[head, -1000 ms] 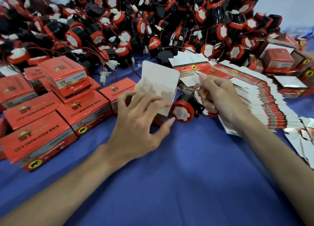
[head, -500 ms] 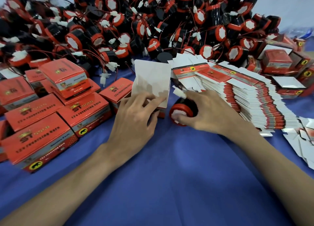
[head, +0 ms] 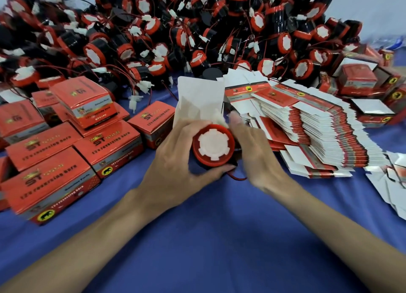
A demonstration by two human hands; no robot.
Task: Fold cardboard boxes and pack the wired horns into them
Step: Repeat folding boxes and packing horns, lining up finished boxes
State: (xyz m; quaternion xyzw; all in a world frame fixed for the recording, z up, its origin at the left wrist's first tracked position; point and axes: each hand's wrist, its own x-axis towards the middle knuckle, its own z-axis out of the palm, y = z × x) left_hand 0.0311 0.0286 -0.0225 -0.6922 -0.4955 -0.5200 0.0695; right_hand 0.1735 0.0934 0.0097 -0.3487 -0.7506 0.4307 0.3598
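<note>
A red-rimmed black horn (head: 212,146) with a white centre faces me at the middle of the table. My left hand (head: 173,160) grips it, fingers over the top and thumb underneath. Right behind it stands the white flap of an open cardboard box (head: 197,99); the box body is hidden by hand and horn. My right hand (head: 257,158), blurred, lies against the horn's right side with fingers fairly straight. A red wire (head: 238,178) trails out below the horn.
A big pile of wired horns (head: 197,28) fills the back. Several closed red boxes (head: 105,147) sit at the left. A fanned stack of flat box blanks (head: 318,130) lies at the right, with more boxes (head: 358,79) behind. Blue cloth (head: 219,237) covers the table.
The horn went from my right hand on the table up into my left hand in front of the box. My right hand let go and now lies beside it.
</note>
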